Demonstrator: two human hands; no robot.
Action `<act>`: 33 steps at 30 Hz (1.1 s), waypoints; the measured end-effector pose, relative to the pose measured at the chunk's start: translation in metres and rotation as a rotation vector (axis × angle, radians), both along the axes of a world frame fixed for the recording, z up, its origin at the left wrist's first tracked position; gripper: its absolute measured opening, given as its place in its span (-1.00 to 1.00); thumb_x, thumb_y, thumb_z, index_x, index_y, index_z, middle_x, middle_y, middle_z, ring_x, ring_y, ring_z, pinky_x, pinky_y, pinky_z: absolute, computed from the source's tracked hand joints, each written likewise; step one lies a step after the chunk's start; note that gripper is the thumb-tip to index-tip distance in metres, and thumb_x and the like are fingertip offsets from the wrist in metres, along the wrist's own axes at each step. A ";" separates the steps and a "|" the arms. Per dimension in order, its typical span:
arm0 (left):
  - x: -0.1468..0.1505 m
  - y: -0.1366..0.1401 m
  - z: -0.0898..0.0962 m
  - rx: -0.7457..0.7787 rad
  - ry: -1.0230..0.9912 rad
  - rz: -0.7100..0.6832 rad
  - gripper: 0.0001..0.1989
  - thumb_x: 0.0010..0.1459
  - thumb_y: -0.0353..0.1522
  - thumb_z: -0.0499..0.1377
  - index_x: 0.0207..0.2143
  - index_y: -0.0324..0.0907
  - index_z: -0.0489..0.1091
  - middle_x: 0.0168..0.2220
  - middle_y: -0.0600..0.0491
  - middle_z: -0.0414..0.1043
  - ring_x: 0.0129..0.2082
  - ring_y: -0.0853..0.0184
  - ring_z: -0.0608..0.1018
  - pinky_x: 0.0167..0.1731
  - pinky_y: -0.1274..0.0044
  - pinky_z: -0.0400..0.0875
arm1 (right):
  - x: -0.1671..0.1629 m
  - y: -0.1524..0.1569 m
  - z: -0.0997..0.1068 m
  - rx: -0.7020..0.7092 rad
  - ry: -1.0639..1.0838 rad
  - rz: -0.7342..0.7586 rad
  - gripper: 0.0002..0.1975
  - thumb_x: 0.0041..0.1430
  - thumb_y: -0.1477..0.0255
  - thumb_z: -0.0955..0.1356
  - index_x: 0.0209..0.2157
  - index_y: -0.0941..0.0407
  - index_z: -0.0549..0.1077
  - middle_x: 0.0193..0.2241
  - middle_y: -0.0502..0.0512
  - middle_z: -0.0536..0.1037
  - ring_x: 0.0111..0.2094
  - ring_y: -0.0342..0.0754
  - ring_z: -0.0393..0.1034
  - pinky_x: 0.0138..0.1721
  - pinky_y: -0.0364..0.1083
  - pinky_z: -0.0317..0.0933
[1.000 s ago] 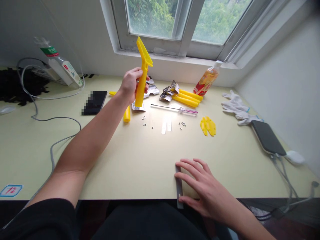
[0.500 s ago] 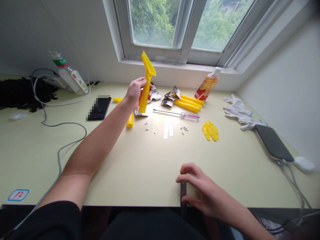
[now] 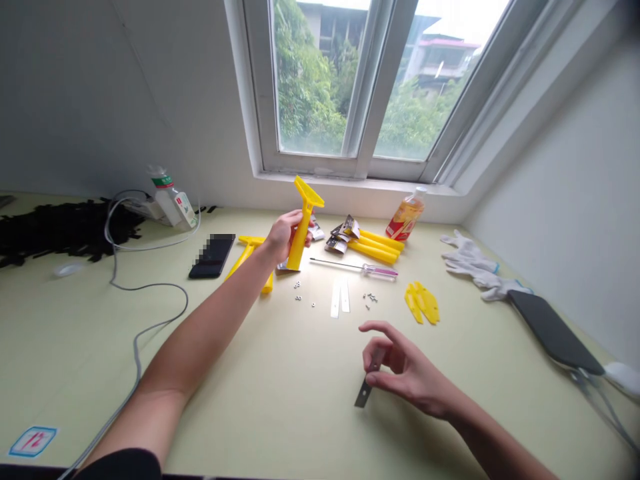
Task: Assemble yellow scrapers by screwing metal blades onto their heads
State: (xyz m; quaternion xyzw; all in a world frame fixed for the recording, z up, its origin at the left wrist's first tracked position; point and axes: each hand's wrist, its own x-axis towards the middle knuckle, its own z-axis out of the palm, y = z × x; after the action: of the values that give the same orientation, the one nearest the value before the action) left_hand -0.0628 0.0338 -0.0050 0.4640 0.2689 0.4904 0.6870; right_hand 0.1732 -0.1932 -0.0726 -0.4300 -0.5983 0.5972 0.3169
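My left hand [image 3: 287, 235] is wrapped round the grip of a yellow scraper handle [image 3: 300, 243], held upright with its wide head on top. Between the thumb and fingers of my right hand [image 3: 400, 367] is a dark metal blade [image 3: 365, 390] with holes, tilted above the near part of the table; my index finger sticks out. Behind my left forearm lie more yellow scraper handles [image 3: 267, 283], partly hidden. Two pale blade strips [image 3: 340, 298], several small nuts [image 3: 298, 298] and several small screws [image 3: 371, 298] lie between my hands. Yellow plastic plates [image 3: 423, 303] are to the right.
A screwdriver [image 3: 355, 267] lies ahead, before packaged yellow handles [image 3: 373, 247] and a drink bottle [image 3: 407, 215]. White gloves [image 3: 470, 263] and a power bank [image 3: 553, 330] lie right. A phone [image 3: 215, 259], cable [image 3: 160, 327] and black strips [image 3: 65, 230] are left.
The camera view has tilted up. My right hand has brought the blade from the table's front edge forward over the tabletop. My left hand still holds the yellow handle upright.
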 end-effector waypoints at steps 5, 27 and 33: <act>0.004 -0.009 0.002 0.026 -0.010 -0.119 -0.71 0.13 -0.33 0.09 -0.10 -0.23 0.34 -0.42 0.02 0.34 -0.59 0.39 0.42 -0.61 0.53 0.33 | 0.009 0.058 0.049 0.266 -0.043 -0.106 -0.50 0.13 0.37 0.45 0.06 -0.03 0.22 -0.37 -0.05 0.46 -0.32 -0.13 0.40 -0.15 -0.03 0.35; 0.003 -0.044 0.018 0.094 0.476 -0.799 -0.65 0.20 -0.08 0.12 -0.13 -0.14 0.29 -0.42 0.11 0.21 -0.53 0.43 0.40 -0.65 0.62 0.37 | 0.019 0.143 0.133 0.706 -0.360 -0.035 -0.30 0.07 0.35 0.45 0.20 -0.05 0.12 -0.02 0.12 0.32 -0.37 -0.17 0.45 -0.36 -0.14 0.44; 0.004 -0.046 0.016 0.039 0.501 -0.779 -0.61 0.17 -0.06 0.15 -0.10 -0.12 0.30 -0.44 0.12 0.21 -0.53 0.44 0.37 -0.66 0.65 0.33 | 0.010 0.149 0.126 0.685 -0.399 -0.006 -0.29 0.06 0.37 0.44 0.22 -0.04 0.14 -0.01 0.14 0.35 -0.41 -0.21 0.43 -0.34 -0.14 0.43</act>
State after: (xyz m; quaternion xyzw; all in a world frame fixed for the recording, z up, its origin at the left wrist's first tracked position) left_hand -0.0589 -0.0117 0.0107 0.6476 0.2229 0.0734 0.7249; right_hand 0.1831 -0.0446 0.0538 -0.4085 -0.8116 0.2669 0.3213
